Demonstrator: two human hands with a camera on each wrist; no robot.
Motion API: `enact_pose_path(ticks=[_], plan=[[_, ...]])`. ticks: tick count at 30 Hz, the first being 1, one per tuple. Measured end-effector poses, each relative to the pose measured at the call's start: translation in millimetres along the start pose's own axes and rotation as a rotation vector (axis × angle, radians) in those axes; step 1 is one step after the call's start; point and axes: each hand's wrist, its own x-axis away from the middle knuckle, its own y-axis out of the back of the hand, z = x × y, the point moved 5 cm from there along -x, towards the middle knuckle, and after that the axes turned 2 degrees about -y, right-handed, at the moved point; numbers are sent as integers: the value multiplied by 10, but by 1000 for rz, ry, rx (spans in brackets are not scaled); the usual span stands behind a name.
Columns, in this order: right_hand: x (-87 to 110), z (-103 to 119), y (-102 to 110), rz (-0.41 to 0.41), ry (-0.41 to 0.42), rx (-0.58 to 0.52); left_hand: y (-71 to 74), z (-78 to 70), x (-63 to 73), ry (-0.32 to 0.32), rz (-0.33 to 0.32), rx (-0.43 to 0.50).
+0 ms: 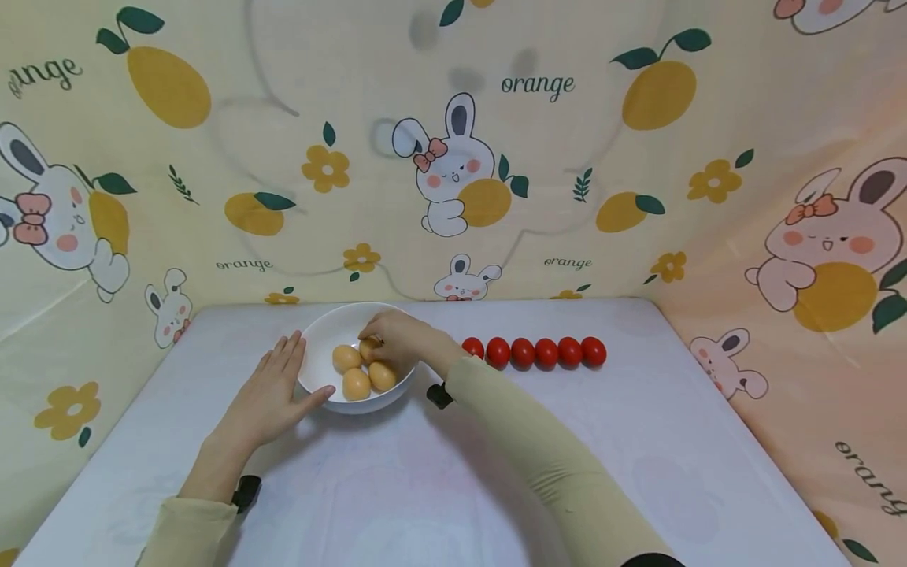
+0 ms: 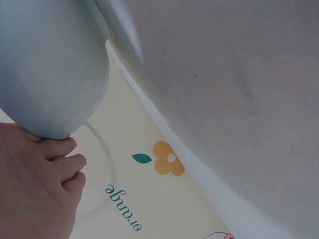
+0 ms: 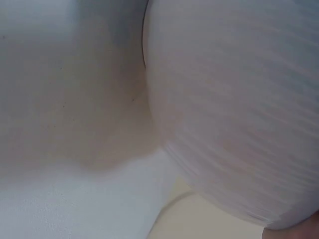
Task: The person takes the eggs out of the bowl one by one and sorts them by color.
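Note:
A white bowl (image 1: 322, 335) stands at the back left of the table in the head view, with several smooth, round, yellow-orange balls (image 1: 357, 384) inside. My left hand (image 1: 272, 394) rests against the bowl's left side, fingers extended and thumb at the near rim. The left wrist view shows that hand (image 2: 37, 179) touching the bowl (image 2: 55, 64). Reaching over the right rim, my right hand (image 1: 400, 337) pinches a yellow-orange ball (image 1: 369, 349), partly hidden by the fingers. In the right wrist view the bowl's outside (image 3: 234, 109) hides most of this hand (image 3: 296, 231).
Several glossy red oval pieces (image 1: 522, 353) lie in a row right of the bowl; my right forearm partly covers the leftmost one. A white cloth covers the table (image 1: 397, 488). Printed curtains (image 1: 453, 268) with rabbits and oranges close off the back and sides.

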Motion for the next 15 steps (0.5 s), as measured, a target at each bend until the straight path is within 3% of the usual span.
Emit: enact_pose_path(ticks=[15], plan=[[10,41,-29,-2,26,149,4,-1,-6,13,8,-3]])
